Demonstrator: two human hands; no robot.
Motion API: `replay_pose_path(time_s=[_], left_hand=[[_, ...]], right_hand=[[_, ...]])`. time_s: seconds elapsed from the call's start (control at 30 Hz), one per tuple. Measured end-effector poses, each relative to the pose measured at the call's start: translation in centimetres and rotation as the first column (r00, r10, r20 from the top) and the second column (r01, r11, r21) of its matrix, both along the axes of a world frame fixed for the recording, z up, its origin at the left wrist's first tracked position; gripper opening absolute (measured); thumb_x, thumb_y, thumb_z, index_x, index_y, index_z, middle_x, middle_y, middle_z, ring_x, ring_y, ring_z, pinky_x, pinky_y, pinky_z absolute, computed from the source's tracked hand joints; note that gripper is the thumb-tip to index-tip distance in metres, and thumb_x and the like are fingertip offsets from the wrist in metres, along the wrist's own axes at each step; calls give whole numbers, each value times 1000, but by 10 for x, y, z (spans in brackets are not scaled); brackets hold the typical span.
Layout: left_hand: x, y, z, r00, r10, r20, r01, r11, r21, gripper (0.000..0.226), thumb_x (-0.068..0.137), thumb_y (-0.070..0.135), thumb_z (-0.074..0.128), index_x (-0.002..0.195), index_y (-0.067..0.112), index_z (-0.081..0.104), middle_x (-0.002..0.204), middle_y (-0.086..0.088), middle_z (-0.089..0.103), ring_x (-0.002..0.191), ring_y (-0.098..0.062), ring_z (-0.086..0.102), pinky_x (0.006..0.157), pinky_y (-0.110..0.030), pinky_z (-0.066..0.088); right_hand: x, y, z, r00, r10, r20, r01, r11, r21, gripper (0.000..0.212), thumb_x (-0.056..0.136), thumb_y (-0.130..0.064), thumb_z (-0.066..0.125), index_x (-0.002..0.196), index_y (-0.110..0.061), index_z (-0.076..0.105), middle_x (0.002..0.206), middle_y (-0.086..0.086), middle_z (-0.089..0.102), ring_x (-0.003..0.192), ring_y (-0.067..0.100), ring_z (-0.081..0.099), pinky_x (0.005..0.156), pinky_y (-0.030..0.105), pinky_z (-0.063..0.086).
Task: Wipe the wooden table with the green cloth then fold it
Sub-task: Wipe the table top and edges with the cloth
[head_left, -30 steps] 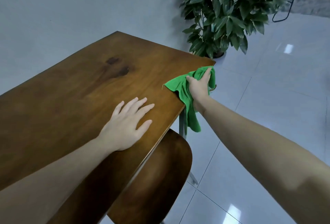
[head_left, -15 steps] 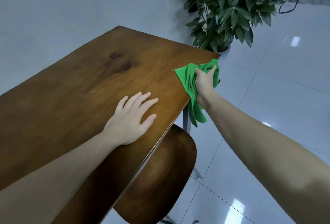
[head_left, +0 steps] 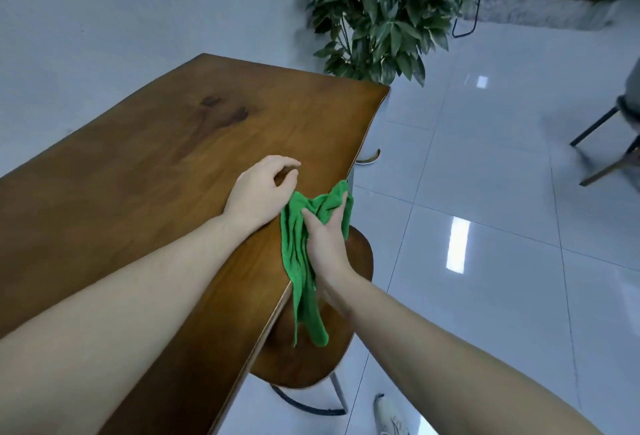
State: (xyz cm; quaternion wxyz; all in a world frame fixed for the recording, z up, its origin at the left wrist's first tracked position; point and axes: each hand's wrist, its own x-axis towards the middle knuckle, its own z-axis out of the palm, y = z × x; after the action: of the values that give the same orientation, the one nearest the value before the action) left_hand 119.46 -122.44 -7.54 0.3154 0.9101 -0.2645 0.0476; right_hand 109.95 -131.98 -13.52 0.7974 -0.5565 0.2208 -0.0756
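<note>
The wooden table (head_left: pixel 173 174) runs from the lower left to a far corner near the plant. The green cloth (head_left: pixel 298 261) lies bunched at the table's right edge, and its tail hangs over the edge in front of the stool. My right hand (head_left: pixel 325 237) grips the bunched cloth, thumb on top and fingers reaching up through the folds. My left hand (head_left: pixel 261 188) sits just left of the cloth above the tabletop. Its fingers are loosely curled, with bare wood showing between thumb and forefinger. The cloth's upper corner meets the side of this hand.
A round wooden stool (head_left: pixel 311 362) with metal legs stands under the table's right edge. A large potted plant (head_left: pixel 381 11) stands beyond the far corner. Chair legs (head_left: pixel 606 147) show at the right, and a shoe (head_left: pixel 388 414) is on the glossy tiled floor.
My right hand has drawn the cloth back along the table's edge toward me. My left hand has left its flat rest on the wood, curled its fingers and moved up beside the cloth.
</note>
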Motion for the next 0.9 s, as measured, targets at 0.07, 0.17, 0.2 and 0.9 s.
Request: replay_pose_path(time_s=[0.07, 0.17, 0.2, 0.9], left_hand=[[-13, 16, 0, 997, -78, 4, 77, 990, 114, 32, 99, 37, 49, 125, 28, 64, 134, 9, 60, 125, -10, 53, 108, -35, 41], [-44, 50, -3, 988, -152, -8, 149, 960, 239, 39, 102, 41, 41, 136, 32, 57, 148, 10, 49, 140, -10, 38, 118, -40, 27], [-55, 62, -3, 987, -160, -25, 160, 951, 264, 41, 103, 43, 38, 140, 34, 52, 152, 11, 44, 144, -9, 32, 121, -40, 22], [-122, 128, -6, 980, -198, 19, 162, 851, 499, 58, 98, 56, 16, 154, 40, 22, 165, 10, 16, 152, -11, 7, 124, -48, 10]], right_hand=[[-11, 11, 3, 1000, 0, 3, 0, 1000, -23, 94, 88, -40, 62, 153, -53, -5, 157, -10, 37, 137, 15, 46, 117, 45, 36], [-6, 12, 6, 999, -42, -4, 41, 995, -92, 101, 75, -45, 62, 155, -49, 0, 157, -6, 38, 137, 17, 46, 116, 47, 36], [-2, 10, 7, 999, -46, -11, 45, 993, -106, 103, 73, -44, 63, 155, -48, 1, 157, -5, 39, 136, 18, 48, 115, 47, 38], [-5, 13, 52, 988, -92, -125, -16, 744, -668, 58, 104, -22, 41, 159, -18, 24, 168, -6, -16, 134, 10, 37, 97, 20, 27]])
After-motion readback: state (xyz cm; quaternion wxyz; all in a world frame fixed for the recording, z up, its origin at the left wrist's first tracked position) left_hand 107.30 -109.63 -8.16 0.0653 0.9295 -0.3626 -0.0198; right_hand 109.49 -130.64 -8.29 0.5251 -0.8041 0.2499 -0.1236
